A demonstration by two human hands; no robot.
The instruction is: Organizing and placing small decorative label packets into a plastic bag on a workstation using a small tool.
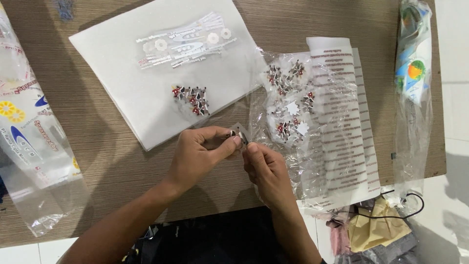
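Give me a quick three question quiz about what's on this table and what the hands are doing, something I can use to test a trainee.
1. True or false: both hands pinch one small clear packet between them.
2. Where does the loose cluster of small red, black and white pieces lie? A) on the white sheet B) on bare wood C) on the folded cloth
3. Fill in: the clear bag right of the hands lies over a strip of printed ____.

Key
1. True: the left hand and right hand meet on the small clear packet.
2. A: the cluster rests on the white sheet.
3. Paper: the clear bag overlaps the printed paper.
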